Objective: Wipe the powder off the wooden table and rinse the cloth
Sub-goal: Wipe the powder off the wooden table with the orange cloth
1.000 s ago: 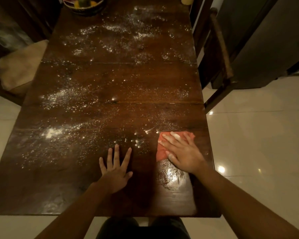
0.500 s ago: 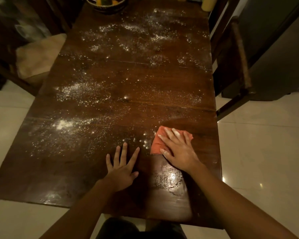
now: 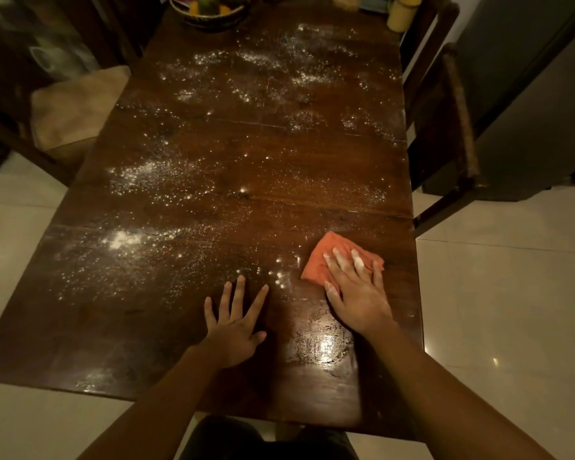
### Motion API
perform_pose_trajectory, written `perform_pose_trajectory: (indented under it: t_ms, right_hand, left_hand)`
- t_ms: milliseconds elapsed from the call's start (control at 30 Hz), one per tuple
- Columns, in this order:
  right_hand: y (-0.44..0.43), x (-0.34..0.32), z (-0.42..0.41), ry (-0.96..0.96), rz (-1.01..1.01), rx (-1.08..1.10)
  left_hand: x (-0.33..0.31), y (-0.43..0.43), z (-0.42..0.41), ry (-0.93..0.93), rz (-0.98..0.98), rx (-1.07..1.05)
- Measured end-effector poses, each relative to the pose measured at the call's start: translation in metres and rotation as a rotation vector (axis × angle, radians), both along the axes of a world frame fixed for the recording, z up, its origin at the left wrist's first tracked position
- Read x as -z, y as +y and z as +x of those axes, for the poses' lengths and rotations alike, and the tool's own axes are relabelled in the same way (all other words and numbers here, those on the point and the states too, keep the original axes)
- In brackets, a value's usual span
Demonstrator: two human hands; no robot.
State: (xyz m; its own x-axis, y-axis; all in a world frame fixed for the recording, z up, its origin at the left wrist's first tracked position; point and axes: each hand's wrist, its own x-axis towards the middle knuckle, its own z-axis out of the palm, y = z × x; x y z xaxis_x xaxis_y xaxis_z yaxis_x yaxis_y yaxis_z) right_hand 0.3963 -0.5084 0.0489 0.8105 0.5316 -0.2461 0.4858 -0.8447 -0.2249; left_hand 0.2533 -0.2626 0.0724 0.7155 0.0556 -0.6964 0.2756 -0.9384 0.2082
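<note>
A dark wooden table [image 3: 329, 161] is scattered with white powder [image 3: 140, 180] across its left, middle and far parts. An orange cloth [image 3: 322, 257] lies near the table's right edge. My right hand [image 3: 356, 290] presses flat on the cloth with straight, powder-dusted fingers. My left hand [image 3: 236, 320] rests flat on the bare wood to the left of it, fingers spread. A wet, shiny streak [image 3: 322, 343] lies on the wood just behind the cloth, near my right wrist.
A fruit bowl [image 3: 210, 8] and a yellow jar [image 3: 402, 11] stand at the table's far end. A wooden chair [image 3: 452, 127] is at the right side, a cushioned seat [image 3: 77, 107] at the left. Pale floor tiles [image 3: 512, 293] surround the table.
My right hand has pushed the cloth forward, away from me, leaving a longer wet streak behind it. My left hand has stayed flat in place. The view has tilted up along the table.
</note>
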Motion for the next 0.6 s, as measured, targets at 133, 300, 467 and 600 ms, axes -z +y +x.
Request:
perform_pose_trajectory:
  t_ms: [133,300,467,600]
  right_hand:
    - [0.032,-0.002,-0.007,0.015,-0.024,0.010]
    - [0.008,0.005,-0.016,-0.049,-0.037,-0.374]
    - [0.025,-0.003,-0.040,0.005,0.024,-0.151]
    - [0.019,-0.002,-0.053,-0.014,0.125,-0.237]
  left_hand:
    - [-0.001,-0.001,0.000,-0.001,-0.015,-0.006]
    - [-0.001,0.000,-0.003,-0.036,-0.024,-0.034]
    - [0.000,0.002,-0.004,-0.086,-0.043,-0.094]
    - [0.002,0.005,-0.003,-0.062,-0.028,-0.064]
